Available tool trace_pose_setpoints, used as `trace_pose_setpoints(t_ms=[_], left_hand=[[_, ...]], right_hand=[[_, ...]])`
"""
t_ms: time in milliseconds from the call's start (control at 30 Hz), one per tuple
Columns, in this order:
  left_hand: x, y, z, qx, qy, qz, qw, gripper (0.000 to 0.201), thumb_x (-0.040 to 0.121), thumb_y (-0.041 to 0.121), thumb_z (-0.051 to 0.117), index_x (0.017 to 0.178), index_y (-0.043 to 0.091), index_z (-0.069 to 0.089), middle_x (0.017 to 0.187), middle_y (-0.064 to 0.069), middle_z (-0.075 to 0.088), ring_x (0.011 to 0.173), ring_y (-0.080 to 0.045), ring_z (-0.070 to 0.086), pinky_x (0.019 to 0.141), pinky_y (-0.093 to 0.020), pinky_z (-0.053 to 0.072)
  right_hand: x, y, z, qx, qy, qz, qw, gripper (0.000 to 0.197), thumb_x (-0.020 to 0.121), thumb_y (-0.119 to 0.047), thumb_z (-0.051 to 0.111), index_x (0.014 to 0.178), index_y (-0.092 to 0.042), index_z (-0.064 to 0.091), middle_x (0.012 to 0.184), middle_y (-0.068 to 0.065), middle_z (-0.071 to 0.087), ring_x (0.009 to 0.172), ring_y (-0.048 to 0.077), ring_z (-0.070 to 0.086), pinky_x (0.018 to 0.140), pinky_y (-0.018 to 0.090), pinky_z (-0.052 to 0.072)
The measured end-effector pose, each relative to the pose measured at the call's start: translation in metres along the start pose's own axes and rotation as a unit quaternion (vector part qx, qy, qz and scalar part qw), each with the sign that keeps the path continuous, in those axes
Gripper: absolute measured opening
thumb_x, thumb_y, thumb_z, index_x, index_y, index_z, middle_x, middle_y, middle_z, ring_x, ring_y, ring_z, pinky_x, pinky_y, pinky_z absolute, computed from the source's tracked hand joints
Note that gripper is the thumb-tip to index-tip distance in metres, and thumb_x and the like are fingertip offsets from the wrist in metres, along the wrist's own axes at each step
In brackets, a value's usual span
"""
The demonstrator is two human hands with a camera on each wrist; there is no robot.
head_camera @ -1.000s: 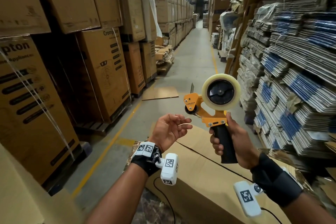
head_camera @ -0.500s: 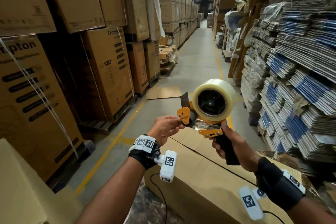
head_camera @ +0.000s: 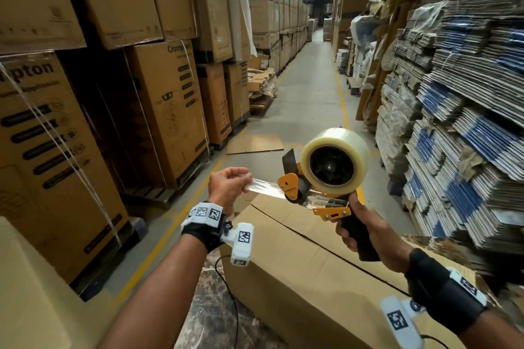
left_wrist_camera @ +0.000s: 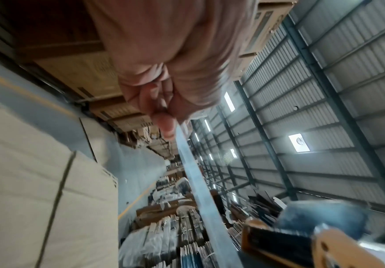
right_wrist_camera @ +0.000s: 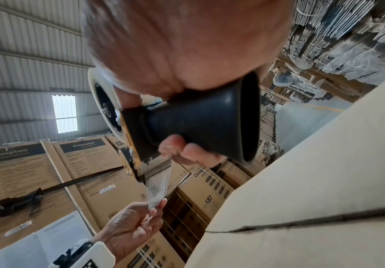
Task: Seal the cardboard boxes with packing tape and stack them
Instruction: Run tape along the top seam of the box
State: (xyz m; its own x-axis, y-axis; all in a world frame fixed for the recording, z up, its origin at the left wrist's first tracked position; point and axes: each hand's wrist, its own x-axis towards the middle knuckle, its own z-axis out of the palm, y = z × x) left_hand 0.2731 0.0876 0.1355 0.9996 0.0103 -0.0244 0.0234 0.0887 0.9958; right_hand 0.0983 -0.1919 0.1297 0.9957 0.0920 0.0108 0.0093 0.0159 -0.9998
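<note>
Tape dispenser (head_camera: 320,178) is up in the air over the near cardboard box (head_camera: 312,272), orange frame, clear tape roll (head_camera: 334,161) mounted on top, black handle pointing down toward the person. Right hand (head_camera: 365,232) is wrapped round that handle, fingers curled tight; right wrist view shows fingertips (right_wrist_camera: 186,154) over the flared black grip.

Tape strip (head_camera: 263,188) is drawn out sideways from the dispenser's front roller, clear and slightly crinkled. Left hand (head_camera: 229,187) pinches its free end between thumb and fingers, just left of the dispenser, hands near each other but apart. Left wrist view confirms: strip (left_wrist_camera: 198,181) runs from the pinched fingers (left_wrist_camera: 166,125) to the blurred dispenser (left_wrist_camera: 312,241). Strip hangs above the box, not touching it.

Box lies below both hands, top flaps closed, dark centre seam (head_camera: 326,238) running diagonally with no tape on it. It sits on a dark marbled counter (head_camera: 215,306); a black cable (head_camera: 224,272) crosses that surface.

Second pale carton corner (head_camera: 31,292) at near left. Aisle floor (head_camera: 306,99) ahead, yellow line (head_camera: 167,229) along it, a flat cardboard sheet (head_camera: 255,143) lying on it. Stacked printed cartons (head_camera: 170,110) on pallets to the left, bundles of flattened boxes (head_camera: 467,110) to the right.
</note>
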Motion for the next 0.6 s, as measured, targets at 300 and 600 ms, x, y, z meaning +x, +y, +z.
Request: trace_pose_setpoints(t_ms=[300, 600], left_hand=[[0.044, -0.045, -0.003, 0.089, -0.001, -0.093, 0.992, 0.045, 0.092, 0.001, 0.068, 0.126, 0.017, 0.044, 0.110, -0.018, 0.062, 0.079, -0.018, 0.055, 0.061, -0.029, 0.046], [0.062, -0.080, 0.001, 0.162, 0.059, -0.054, 0.984, 0.037, 0.088, 0.011, 0.074, 0.114, 0.022, 0.049, 0.100, -0.010, 0.070, 0.092, -0.027, 0.070, 0.083, -0.043, 0.059]], right_hand=[[0.019, 0.011, 0.009, -0.087, 0.002, 0.061, 0.994, 0.080, 0.089, -0.077, 0.046, 0.104, 0.000, 0.062, 0.075, 0.008, 0.052, 0.060, 0.018, 0.042, 0.054, 0.028, 0.039], [0.043, 0.031, 0.018, -0.134, 0.031, 0.118, 0.983, 0.084, 0.089, -0.082, 0.048, 0.103, 0.000, 0.066, 0.072, 0.005, 0.052, 0.058, 0.017, 0.044, 0.053, 0.027, 0.040]])
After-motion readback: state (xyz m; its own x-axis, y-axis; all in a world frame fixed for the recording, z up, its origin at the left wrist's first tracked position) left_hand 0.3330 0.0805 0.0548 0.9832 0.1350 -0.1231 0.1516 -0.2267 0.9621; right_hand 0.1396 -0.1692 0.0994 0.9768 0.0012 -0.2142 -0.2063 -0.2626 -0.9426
